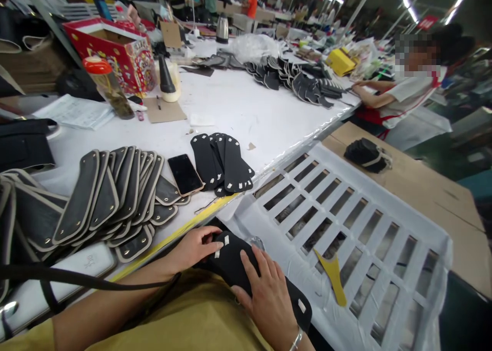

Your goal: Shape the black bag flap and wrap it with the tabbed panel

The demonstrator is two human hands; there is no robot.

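A long black panel with rounded ends and small white tabs lies across my lap. At its left end, my left hand holds it, thumb and forefinger closed by two white tabs. My right hand grips the panel's middle, fingers over its face and thumb along the near edge. Another white tab shows at the right end. On the table ahead is a fanned pile of similar black panels, beside a phone. To the left lie many dark panels with pale edging and metal studs.
A white slatted crate with a yellow tool on it stands to my right. A lidded bottle, a red box and a black cone stand at the back left. A person works at the far right.
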